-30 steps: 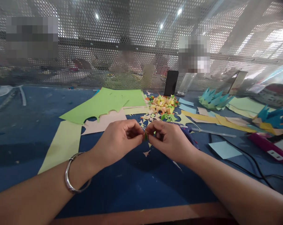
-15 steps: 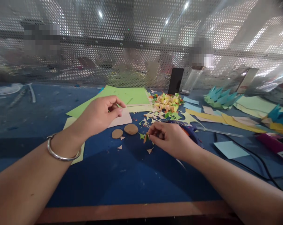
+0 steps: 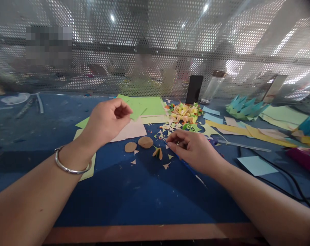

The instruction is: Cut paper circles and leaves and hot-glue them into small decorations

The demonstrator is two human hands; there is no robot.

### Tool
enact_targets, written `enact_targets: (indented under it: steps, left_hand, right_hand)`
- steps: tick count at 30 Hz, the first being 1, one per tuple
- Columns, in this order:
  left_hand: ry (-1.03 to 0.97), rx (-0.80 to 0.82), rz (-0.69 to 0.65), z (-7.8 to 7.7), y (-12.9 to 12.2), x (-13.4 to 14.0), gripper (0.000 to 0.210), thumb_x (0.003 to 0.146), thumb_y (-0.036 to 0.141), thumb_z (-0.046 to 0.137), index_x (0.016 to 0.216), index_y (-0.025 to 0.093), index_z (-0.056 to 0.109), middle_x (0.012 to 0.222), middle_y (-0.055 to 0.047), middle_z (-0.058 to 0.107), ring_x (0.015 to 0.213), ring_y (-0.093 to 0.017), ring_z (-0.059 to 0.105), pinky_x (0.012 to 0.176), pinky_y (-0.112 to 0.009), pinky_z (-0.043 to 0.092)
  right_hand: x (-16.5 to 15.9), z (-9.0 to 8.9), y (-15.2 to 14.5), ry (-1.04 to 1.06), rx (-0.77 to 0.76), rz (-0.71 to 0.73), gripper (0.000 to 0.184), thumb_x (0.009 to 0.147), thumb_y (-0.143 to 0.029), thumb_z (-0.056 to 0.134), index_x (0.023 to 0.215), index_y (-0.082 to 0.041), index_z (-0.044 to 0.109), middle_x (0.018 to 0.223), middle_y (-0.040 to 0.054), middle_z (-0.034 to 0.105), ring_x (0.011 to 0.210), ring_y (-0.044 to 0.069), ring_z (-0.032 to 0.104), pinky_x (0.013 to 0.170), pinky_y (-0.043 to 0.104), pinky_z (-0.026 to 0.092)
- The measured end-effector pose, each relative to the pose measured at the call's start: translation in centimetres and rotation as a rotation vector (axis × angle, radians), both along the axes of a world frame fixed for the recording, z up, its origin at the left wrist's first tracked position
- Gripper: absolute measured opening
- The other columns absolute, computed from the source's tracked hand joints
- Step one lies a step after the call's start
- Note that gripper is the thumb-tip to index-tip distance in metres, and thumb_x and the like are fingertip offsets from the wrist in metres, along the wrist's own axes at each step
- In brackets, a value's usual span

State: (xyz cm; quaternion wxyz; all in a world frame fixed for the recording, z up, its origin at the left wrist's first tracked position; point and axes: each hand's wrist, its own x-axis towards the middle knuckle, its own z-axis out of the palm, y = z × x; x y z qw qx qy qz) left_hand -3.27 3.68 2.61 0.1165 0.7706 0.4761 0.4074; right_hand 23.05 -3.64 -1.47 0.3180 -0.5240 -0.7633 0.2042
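Note:
My left hand (image 3: 109, 119) hovers over the pale pink paper sheet (image 3: 130, 130) with thumb and fingertips pressed together; whatever they may pinch cannot be made out. To the right, my right hand (image 3: 192, 147) is low over the table, fingers loosely curled and thumb slightly apart, with nothing visible in them. Just left of its fingertips lies a small folded paper piece, orange and green (image 3: 158, 153). A thin blue-handled tool (image 3: 193, 171) with a metal tip runs out from under my right hand. Two brown cardboard discs (image 3: 145, 142) lie between my hands.
Behind my hands lie green paper (image 3: 152, 105), a pile of folded paper petals (image 3: 186, 112) and cut scraps (image 3: 172, 126). A phone (image 3: 194, 89) and a glass bottle (image 3: 213, 87) stand by the perforated screen. Paper strips (image 3: 229, 127), a glue stick (image 3: 249, 147) and black cables (image 3: 288, 177) are rightward.
My right hand has let go of the folded paper piece, which now lies on the table, and has moved slightly right. My left hand has drawn back slightly left, its fingertips closing together.

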Motion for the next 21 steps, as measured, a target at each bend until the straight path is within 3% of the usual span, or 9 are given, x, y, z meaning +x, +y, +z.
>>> enact_targets:
  steps: [7,11,15,18,21]
  left_hand:
    - [-0.095,0.071,0.093,0.3,0.4,-0.6,0.015,0.086,0.028,0.063,0.097,0.021,0.07,0.087,-0.001,0.067,0.073,-0.014,0.057,0.068,-0.028,0.045]
    - [-0.044,0.041,0.108,0.9,0.8,-1.3,0.027,0.093,0.029,0.056,0.112,0.015,0.069,0.097,-0.002,0.07,0.074,-0.011,0.056,0.072,-0.025,0.046]
    - [0.128,-0.035,0.206,1.4,3.6,-3.8,0.033,0.093,0.024,0.054,0.123,0.018,0.066,0.114,0.0,0.072,0.092,-0.013,0.061,0.08,-0.024,0.045]
    - [0.172,-0.093,0.267,1.2,6.8,-6.6,0.022,0.078,0.02,0.072,0.099,0.012,0.073,0.083,0.002,0.073,0.076,-0.014,0.057,0.071,-0.023,0.04]
    - [0.164,-0.116,0.265,0.4,9.6,-9.1,0.03,0.05,0.016,0.092,0.064,0.011,0.066,0.048,0.008,0.055,0.058,-0.012,0.047,0.061,-0.022,0.033]
  right_hand:
    - [0.0,-0.1,-0.1,0.039,0.011,-0.01,0.01,0.09,-0.029,0.062,0.09,-0.021,0.067,0.075,0.0005,0.068,0.055,0.011,0.053,0.055,0.028,0.042]
    - [0.0,-0.1,0.0,0.043,0.012,-0.007,0.009,0.09,-0.029,0.061,0.088,-0.021,0.065,0.073,-0.0001,0.067,0.055,0.011,0.053,0.055,0.028,0.041]
    - [0.0,-0.1,0.1,0.039,0.005,0.006,0.01,0.09,-0.029,0.06,0.087,-0.021,0.065,0.071,-0.0004,0.065,0.054,0.011,0.052,0.054,0.027,0.04]
    - [0.1,-0.2,0.2,0.045,-0.004,0.013,0.01,0.09,-0.029,0.06,0.086,-0.021,0.064,0.069,-0.0004,0.064,0.054,0.011,0.051,0.053,0.027,0.04]
    - [0.3,-0.3,0.3,0.049,0.001,0.022,0.01,0.091,-0.029,0.06,0.087,-0.021,0.064,0.071,0.0001,0.065,0.054,0.011,0.05,0.053,0.027,0.039]
